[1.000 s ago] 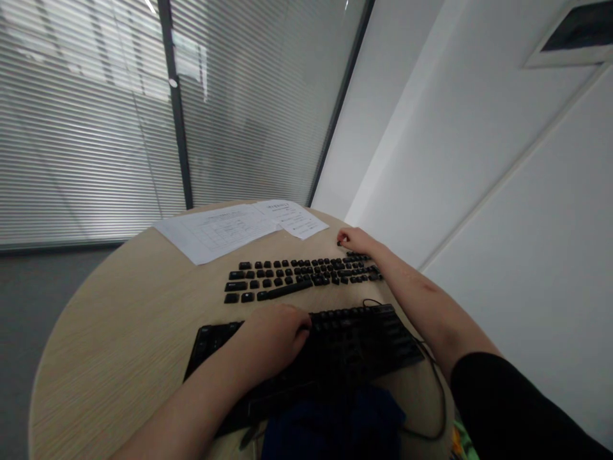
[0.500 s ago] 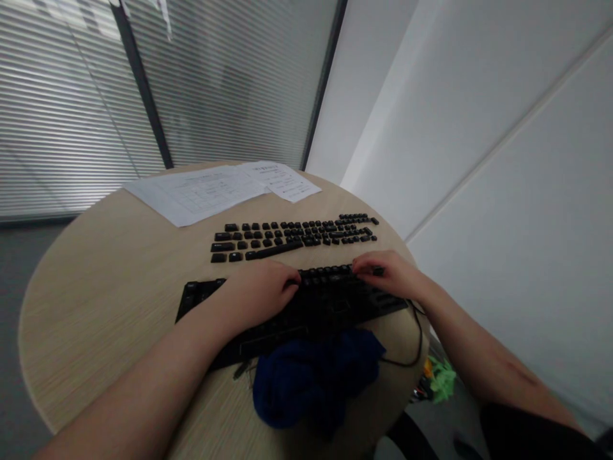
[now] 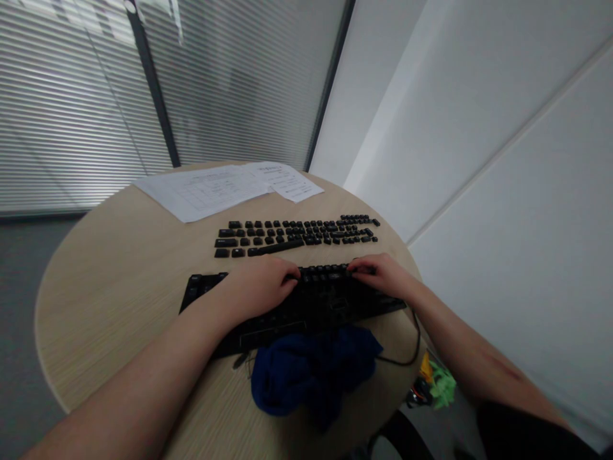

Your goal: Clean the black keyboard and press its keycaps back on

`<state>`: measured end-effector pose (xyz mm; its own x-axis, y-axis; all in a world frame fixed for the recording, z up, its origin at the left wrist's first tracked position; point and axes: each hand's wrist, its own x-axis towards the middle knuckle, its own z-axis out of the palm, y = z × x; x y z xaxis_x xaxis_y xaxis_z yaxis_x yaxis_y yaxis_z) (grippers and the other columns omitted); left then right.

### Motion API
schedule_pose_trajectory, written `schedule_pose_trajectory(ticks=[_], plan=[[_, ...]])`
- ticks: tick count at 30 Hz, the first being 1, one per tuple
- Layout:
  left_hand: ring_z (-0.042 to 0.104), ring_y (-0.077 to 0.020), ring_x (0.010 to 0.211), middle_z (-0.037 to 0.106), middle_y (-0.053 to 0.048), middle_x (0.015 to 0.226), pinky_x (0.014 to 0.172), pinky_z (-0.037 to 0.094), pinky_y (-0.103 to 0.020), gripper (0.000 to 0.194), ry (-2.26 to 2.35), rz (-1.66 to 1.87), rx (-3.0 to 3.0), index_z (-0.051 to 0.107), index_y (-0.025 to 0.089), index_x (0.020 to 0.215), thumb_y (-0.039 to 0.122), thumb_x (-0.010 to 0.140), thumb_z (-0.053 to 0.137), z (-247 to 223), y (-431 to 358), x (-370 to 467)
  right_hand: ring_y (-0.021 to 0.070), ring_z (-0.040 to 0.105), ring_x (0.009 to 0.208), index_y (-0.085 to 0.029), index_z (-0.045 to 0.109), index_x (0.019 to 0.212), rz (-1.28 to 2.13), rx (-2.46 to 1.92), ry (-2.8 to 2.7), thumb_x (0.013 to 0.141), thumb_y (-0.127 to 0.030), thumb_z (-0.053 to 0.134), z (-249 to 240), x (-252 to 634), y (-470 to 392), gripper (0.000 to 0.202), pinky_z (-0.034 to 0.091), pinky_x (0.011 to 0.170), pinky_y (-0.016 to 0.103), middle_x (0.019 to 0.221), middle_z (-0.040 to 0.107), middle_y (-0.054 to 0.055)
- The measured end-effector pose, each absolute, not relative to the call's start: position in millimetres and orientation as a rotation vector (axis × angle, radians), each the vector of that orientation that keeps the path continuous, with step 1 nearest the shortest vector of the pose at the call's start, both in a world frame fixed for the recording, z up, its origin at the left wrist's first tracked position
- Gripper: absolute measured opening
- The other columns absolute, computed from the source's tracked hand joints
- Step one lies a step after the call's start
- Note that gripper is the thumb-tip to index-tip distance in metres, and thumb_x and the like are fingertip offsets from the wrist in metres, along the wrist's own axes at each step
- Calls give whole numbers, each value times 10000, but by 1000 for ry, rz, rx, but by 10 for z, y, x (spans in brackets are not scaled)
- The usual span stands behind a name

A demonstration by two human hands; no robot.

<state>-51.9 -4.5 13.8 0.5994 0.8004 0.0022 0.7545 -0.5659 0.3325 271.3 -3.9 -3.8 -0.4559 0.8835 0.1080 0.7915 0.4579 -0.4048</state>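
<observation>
A black keyboard (image 3: 330,303) lies on the round wooden table, with keys along its far edge and much of its middle bare. My left hand (image 3: 272,281) rests over its centre-left, fingers curled together at the far row; whatever they may pinch is hidden. At the right part of that row is my right hand (image 3: 376,273), thumb and fingers drawn together, their tips too small to make out. Beyond the keyboard, loose black keycaps (image 3: 292,233) are laid out in rows. A crumpled blue cloth (image 3: 297,374) touches the keyboard's near side.
White printed sheets (image 3: 211,190) lie at the table's (image 3: 110,281) far side. A black cable (image 3: 416,338) curves off the keyboard's right end. A small dark tool (image 3: 240,361) lies left of the cloth. Green and orange items (image 3: 441,385) are below the table's right edge. A white wall (image 3: 479,115) stands right.
The view has shifted slightly. My right hand has moved a little left along the far row of keys. My left hand has stayed at nearly the same spot on the keyboard.
</observation>
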Motion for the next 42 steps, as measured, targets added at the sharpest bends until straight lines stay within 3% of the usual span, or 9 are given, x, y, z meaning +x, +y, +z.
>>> schedule_pose_trajectory(ticks=[15, 29, 34, 42], plan=[[700, -284, 980, 774, -71, 1068, 865, 525, -398, 337, 1258, 181, 2565, 755, 273, 1131, 332, 921, 498, 146, -54, -519, 222, 733, 978, -234, 777, 1056, 165, -1320, -2792, 945, -176, 570, 135, 2595, 0, 242, 539, 886, 341, 1085, 785, 55], [700, -294, 964, 774, -74, 1054, 832, 522, -404, 317, 1251, 177, 2592, 758, 277, 1113, 332, 919, 514, 137, -65, -521, 218, 739, 922, -239, 796, 1005, 108, -1390, -2841, 913, -171, 622, 121, 2516, 17, 208, 532, 844, 315, 1001, 799, 38], [704, -293, 965, 774, -76, 1062, 834, 528, -409, 314, 1255, 168, 2604, 755, 267, 1111, 327, 927, 508, 136, -61, -523, 197, 720, 835, -229, 791, 1024, 19, -1442, -2657, 933, -256, 635, 290, 2598, 8, 183, 516, 757, 298, 947, 791, 52], [706, -301, 966, 772, -81, 1057, 828, 541, -418, 290, 1289, 172, 2616, 759, 270, 1111, 308, 907, 556, 150, -69, -505, 192, 715, 824, -256, 798, 1013, -193, -1728, -2466, 907, -277, 637, 457, 2993, 650, 194, 505, 750, 292, 933, 795, 16]])
